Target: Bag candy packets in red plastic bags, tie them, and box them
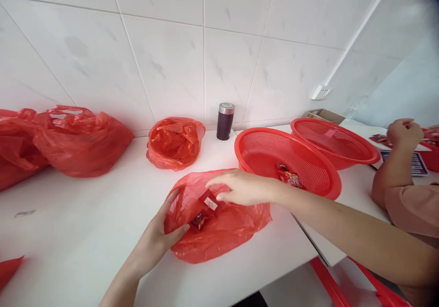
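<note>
A thin red plastic bag (236,224) lies on the white table with its mouth spread. My left hand (159,234) grips the bag's left rim, thumb at the near side and fingers at the far side. Over the bag's mouth is my right hand (245,186), thumb and fingers apart, holding nothing that I can see. Just below its fingertips is a small dark red packet (210,202) with a white label; whether the thumb touches it I cannot tell. Another small dark wrapped packet (199,221) lies inside the bag, near my left thumb.
To the right, a red plastic basket (260,142) holds a few wrapped snacks (291,177); a second red basket (338,142) stands behind it. Along the wall are a dark tumbler (225,123), an opened red bag (176,142) and filled red bags (85,144). A co-worker's arm (394,160) is at right.
</note>
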